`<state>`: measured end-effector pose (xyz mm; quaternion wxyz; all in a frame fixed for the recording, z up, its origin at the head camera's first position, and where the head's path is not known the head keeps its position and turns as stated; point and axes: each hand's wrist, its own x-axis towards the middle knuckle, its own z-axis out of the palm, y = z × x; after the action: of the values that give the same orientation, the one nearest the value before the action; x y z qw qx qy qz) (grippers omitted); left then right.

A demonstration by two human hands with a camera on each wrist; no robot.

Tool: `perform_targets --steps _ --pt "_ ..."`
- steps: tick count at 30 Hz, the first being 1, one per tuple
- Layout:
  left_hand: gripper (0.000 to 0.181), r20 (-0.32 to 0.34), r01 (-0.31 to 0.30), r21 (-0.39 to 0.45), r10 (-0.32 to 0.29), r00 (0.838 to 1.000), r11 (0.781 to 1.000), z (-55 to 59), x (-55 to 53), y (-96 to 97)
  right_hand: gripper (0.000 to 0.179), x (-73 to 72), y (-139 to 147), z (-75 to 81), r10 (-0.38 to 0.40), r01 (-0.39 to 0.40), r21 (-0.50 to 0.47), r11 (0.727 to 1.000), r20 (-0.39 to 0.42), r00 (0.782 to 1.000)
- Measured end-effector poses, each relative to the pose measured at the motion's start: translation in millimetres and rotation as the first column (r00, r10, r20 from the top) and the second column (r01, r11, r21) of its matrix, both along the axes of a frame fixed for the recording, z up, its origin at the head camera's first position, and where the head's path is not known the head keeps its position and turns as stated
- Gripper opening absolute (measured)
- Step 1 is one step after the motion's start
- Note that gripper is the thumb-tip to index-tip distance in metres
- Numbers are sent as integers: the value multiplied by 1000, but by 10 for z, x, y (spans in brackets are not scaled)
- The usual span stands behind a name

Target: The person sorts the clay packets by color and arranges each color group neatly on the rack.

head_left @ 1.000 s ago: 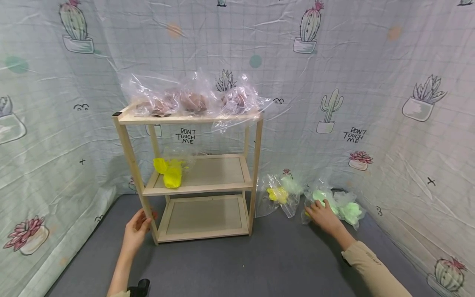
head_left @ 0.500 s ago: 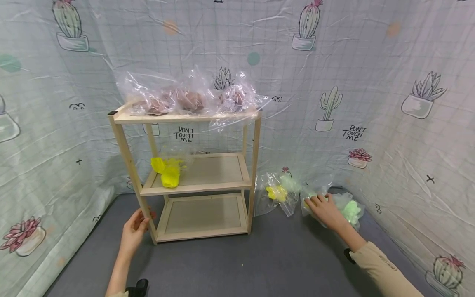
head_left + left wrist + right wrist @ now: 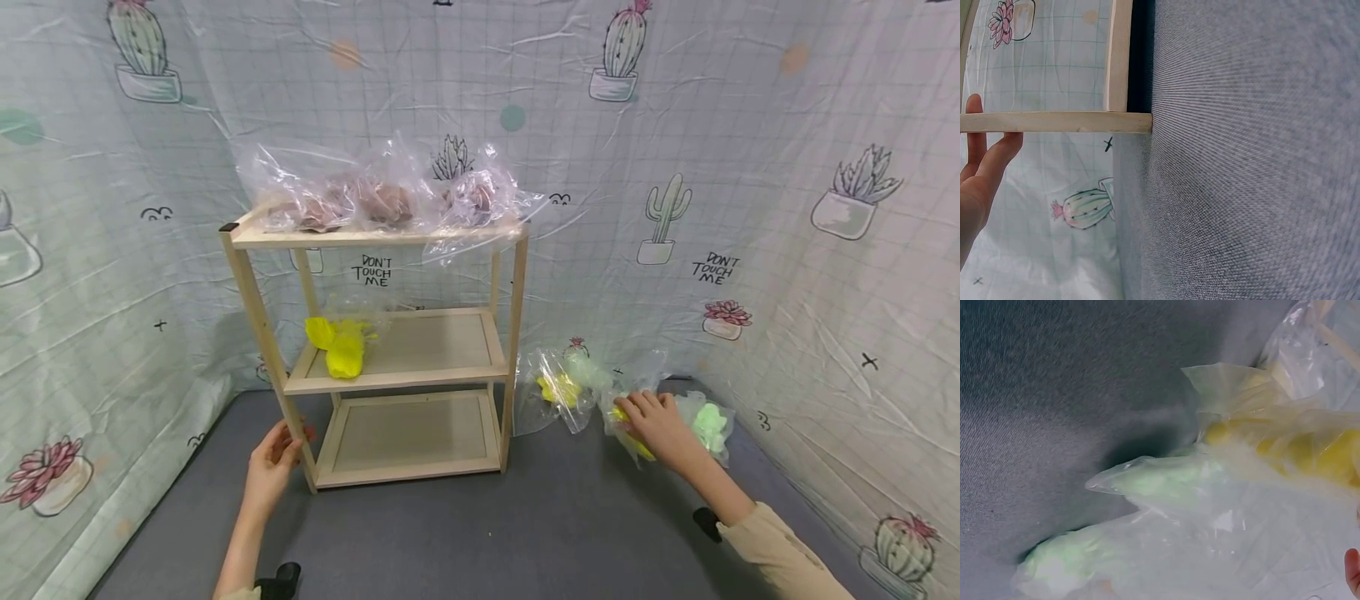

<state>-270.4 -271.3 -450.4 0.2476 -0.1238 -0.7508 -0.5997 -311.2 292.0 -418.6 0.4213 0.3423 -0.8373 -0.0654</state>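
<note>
On the left, my left hand point(image 3: 272, 471) holds the front left post of a small wooden shelf point(image 3: 397, 382). In the left wrist view, the thumb and a finger lie on either side of the post point(image 3: 1054, 122). To the right of the shelf, my right hand point(image 3: 660, 427) grips a clear plastic bag with something yellow inside point(image 3: 637, 446). The right wrist view shows the bagged yellow thing point(image 3: 1310, 453) raised beside pale green bagged things point(image 3: 1166, 478), with only a fingertip point(image 3: 1352, 569) at the edge. The hand hides part of the bag.
Clear bags with brownish things point(image 3: 386, 204) lie on the top shelf. A yellow bagged thing point(image 3: 345, 354) sits at the left of the middle shelf. Another yellow bag point(image 3: 558, 390) and a pale green one point(image 3: 711, 427) lie on the grey surface point(image 3: 480, 542). Patterned cloth surrounds it.
My right hand has closed on the bag, and more yellow shows beneath it; the bag has been pulled slightly. The left hand stays at the post. The whole view shifted slightly.
</note>
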Motion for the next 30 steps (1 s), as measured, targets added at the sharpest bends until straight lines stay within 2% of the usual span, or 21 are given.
perform_targets --steps 8,17,27,30 --pt "29 10 -1 9 1 1000 1000 -8 -10 -7 48 100 -72 77 37 -38 -11 999 -67 997" --pt "28 -10 13 25 -13 1000 1000 2 -7 12 45 285 -172 275 92 -97 -41 994 -115 989" --pt "28 7 -10 26 10 1000 1000 3 0 11 42 516 -417 531 218 -241 -115 964 -183 959" --pt "28 4 -10 26 10 1000 1000 0 -6 12 39 560 -488 601 266 -295 -127 947 -206 942"
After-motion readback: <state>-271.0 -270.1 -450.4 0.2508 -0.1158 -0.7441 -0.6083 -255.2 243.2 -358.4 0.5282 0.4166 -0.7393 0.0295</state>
